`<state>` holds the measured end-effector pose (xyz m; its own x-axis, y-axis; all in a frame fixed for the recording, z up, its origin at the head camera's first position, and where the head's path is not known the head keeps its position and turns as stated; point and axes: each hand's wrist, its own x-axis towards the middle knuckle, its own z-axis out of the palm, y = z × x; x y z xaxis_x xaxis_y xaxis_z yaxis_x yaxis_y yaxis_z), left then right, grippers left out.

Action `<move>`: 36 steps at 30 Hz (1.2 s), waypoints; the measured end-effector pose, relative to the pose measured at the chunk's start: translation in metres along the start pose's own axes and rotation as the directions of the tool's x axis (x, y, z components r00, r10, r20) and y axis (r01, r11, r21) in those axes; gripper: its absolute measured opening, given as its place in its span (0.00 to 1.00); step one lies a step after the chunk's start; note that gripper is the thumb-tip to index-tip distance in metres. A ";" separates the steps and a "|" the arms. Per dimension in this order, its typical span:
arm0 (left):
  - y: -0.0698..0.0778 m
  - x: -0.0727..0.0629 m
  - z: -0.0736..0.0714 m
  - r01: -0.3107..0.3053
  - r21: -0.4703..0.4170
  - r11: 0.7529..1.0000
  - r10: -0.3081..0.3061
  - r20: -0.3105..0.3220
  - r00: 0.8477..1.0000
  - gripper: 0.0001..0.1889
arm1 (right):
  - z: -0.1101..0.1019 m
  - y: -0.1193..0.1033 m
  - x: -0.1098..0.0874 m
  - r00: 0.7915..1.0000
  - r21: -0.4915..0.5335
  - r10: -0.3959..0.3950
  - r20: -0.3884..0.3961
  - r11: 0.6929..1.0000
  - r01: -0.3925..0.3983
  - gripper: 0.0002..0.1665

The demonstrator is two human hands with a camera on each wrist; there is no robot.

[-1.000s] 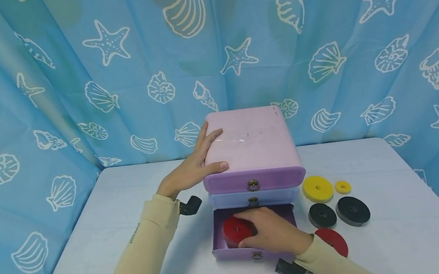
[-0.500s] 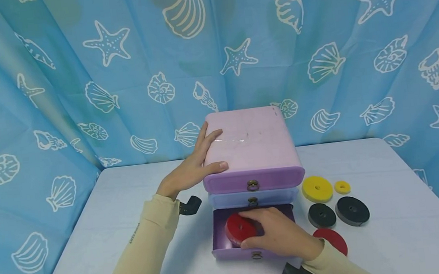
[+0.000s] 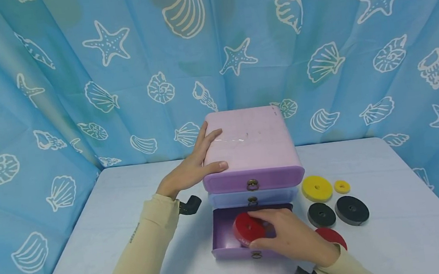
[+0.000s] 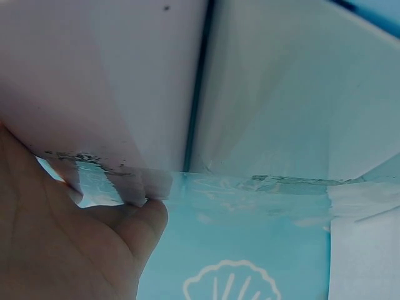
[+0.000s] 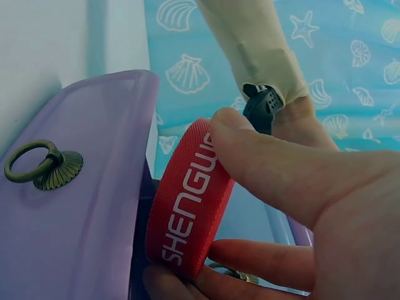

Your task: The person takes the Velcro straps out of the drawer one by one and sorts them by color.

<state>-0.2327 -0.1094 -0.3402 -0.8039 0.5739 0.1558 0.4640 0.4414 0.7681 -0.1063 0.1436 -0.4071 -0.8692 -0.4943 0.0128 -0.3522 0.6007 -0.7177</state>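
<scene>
My right hand grips a red tape roll between thumb and fingers, over the open bottom drawer. In the right wrist view the red tape roll shows a woven band with white lettering, tilted near the drawer front. My left hand rests on the left edge of the pink top of a small drawer chest, fingers spread. The left wrist view shows this hand against the chest's side.
Right of the chest lie a large yellow roll, a small yellow roll, two black rolls and another red roll, partly behind the right arm. The blue middle drawer and purple top drawer are closed. A shell-patterned curtain hangs behind.
My right hand has moved a little to the right inside the drawer area, carrying the red tape roll with it. The left hand has stayed on the chest.
</scene>
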 end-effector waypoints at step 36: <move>0.000 0.000 0.000 -0.002 0.001 1.000 0.002 0.006 1.000 0.45 | -0.024 0.017 -0.045 0.979 -0.053 0.184 -0.087 0.981 -0.189 0.44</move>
<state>-0.2329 -0.1091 -0.3398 -0.8008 0.5788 0.1540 0.4660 0.4406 0.7673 -0.0820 0.1915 -0.4033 -0.9462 -0.3182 -0.0589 -0.1990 0.7156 -0.6696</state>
